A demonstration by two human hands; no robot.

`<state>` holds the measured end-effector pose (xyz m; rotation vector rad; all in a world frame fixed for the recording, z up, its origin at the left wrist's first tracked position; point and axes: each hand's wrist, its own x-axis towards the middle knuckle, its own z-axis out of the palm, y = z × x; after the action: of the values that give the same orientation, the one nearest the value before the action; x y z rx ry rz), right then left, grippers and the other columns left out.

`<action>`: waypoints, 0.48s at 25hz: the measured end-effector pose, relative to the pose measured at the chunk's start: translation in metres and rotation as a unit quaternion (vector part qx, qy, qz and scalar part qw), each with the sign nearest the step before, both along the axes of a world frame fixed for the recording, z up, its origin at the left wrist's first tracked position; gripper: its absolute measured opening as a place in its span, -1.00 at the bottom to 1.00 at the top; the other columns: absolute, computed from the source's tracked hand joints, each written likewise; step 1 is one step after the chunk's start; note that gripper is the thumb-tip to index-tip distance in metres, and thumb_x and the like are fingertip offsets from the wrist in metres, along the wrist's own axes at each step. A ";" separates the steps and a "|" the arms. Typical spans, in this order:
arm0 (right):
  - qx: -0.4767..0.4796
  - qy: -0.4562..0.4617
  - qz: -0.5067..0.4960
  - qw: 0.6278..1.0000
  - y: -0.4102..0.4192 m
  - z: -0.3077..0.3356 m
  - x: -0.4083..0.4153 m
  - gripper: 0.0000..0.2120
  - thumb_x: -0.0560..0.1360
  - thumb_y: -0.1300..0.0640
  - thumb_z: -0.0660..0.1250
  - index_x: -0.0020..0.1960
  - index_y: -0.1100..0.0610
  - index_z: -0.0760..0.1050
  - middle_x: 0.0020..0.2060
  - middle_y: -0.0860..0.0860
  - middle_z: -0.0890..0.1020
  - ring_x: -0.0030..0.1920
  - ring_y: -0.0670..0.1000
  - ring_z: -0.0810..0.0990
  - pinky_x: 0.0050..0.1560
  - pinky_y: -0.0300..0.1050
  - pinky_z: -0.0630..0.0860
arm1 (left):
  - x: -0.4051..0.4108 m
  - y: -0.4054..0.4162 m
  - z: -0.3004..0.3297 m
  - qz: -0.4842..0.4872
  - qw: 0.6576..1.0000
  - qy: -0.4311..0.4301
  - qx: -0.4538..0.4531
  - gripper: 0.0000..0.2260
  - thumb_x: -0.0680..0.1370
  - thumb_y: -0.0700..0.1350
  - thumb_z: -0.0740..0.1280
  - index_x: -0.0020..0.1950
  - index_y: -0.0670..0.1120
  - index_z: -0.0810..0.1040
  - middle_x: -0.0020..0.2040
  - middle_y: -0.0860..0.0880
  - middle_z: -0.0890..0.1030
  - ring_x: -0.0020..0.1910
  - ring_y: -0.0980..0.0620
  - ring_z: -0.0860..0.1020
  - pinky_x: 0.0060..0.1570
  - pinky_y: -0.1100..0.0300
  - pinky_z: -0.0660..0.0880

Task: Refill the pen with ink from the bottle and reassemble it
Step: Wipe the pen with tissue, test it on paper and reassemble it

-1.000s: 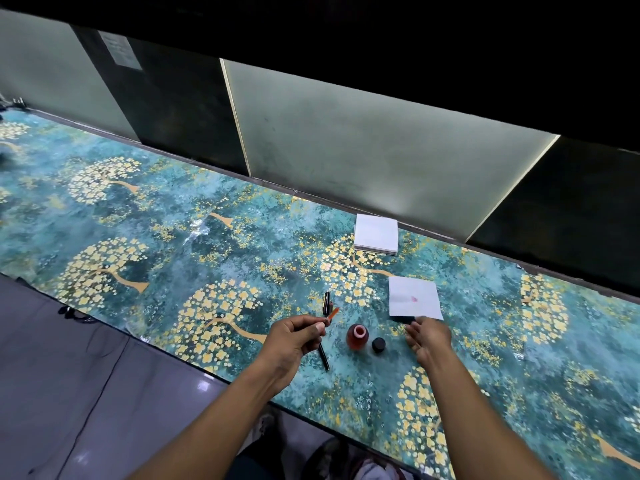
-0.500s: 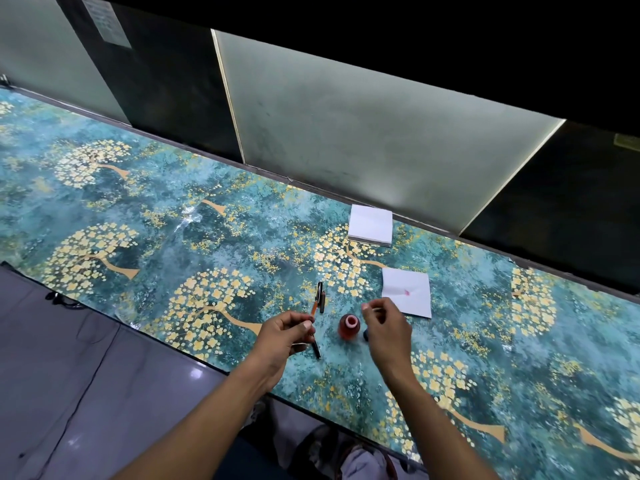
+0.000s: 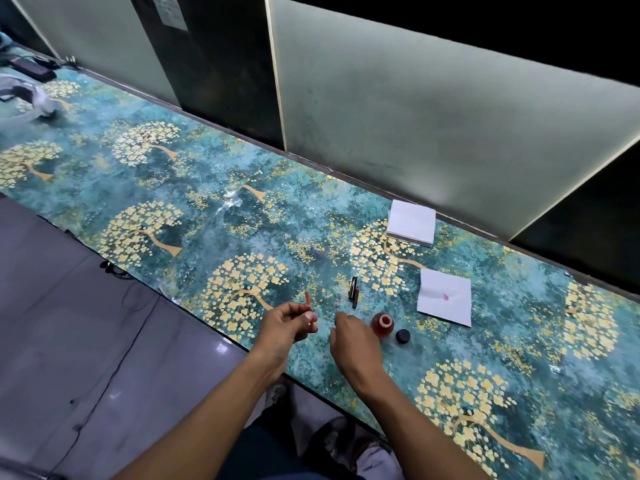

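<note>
My left hand [image 3: 285,323] pinches a thin pen part whose orange-red ink tube [image 3: 307,299] sticks up above the fingers. My right hand [image 3: 353,339] hovers just to its right, back to the camera and fingers curled down, so what lies under them is hidden. The open round ink bottle [image 3: 382,323] with red ink stands right beside the right hand. Its black cap [image 3: 402,336] lies next to it. Two black pen parts [image 3: 354,292] lie side by side on the table beyond the hands.
A white sheet with a red ink stain [image 3: 445,299] lies behind the bottle, and a stack of white paper [image 3: 411,223] sits near the wall panels. The teal, tree-patterned table [image 3: 207,244] has its front edge just under my wrists. Cables and cloth lie far left.
My left hand moved left and raised the ink tube upright. My right hand came from the bottle's right side to its left. The black barrel that lay near my left hand is out of sight.
</note>
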<state>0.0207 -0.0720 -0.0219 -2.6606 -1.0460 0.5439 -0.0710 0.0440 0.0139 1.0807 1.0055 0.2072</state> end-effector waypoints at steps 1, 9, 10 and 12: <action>-0.013 -0.002 0.003 1.000 0.004 -0.003 0.001 -0.86 0.59 0.18 0.18 0.11 0.17 0.44 0.00 0.16 0.62 -0.07 0.24 0.63 -0.27 0.02 0.39 | -0.001 0.002 0.001 0.001 1.000 -0.001 0.001 -0.94 0.52 -0.30 0.40 -0.02 -0.22 0.58 -0.09 -0.21 0.67 -0.19 -0.08 0.64 -0.10 0.12 0.53; -0.063 0.008 -0.017 0.998 0.012 -0.010 0.004 -0.64 0.56 0.34 0.14 0.32 0.12 0.29 0.05 0.17 0.56 -0.08 0.25 0.61 -0.32 0.02 0.36 | 0.001 0.009 0.000 -0.002 1.000 -0.011 0.006 -0.91 0.50 -0.30 0.42 -0.03 -0.20 0.58 -0.15 -0.13 0.68 -0.14 -0.13 0.70 -0.08 0.11 0.54; -0.057 0.017 -0.022 0.998 0.011 -0.011 0.004 -0.66 0.55 0.33 0.15 0.30 0.12 0.29 0.02 0.17 0.57 -0.12 0.23 0.59 -0.33 0.01 0.35 | 0.002 0.010 -0.001 -0.003 1.000 -0.009 0.005 -0.90 0.50 -0.30 0.43 -0.02 -0.19 0.58 -0.15 -0.13 0.69 -0.12 -0.14 0.70 -0.06 0.08 0.54; -0.031 0.053 -0.043 0.997 0.008 -0.012 0.007 -0.71 0.53 0.27 0.23 0.23 0.11 0.32 -0.02 0.15 0.61 -0.13 0.22 0.57 -0.32 -0.01 0.37 | 0.005 0.011 -0.002 -0.011 1.000 -0.005 0.006 -0.91 0.50 -0.29 0.43 -0.02 -0.19 0.58 -0.15 -0.13 0.71 -0.09 -0.15 0.70 0.00 0.03 0.51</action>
<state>0.0273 -0.0636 -0.0339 -2.6821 -0.8942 0.7015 -0.0663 0.0548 0.0123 1.0998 0.9838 0.2021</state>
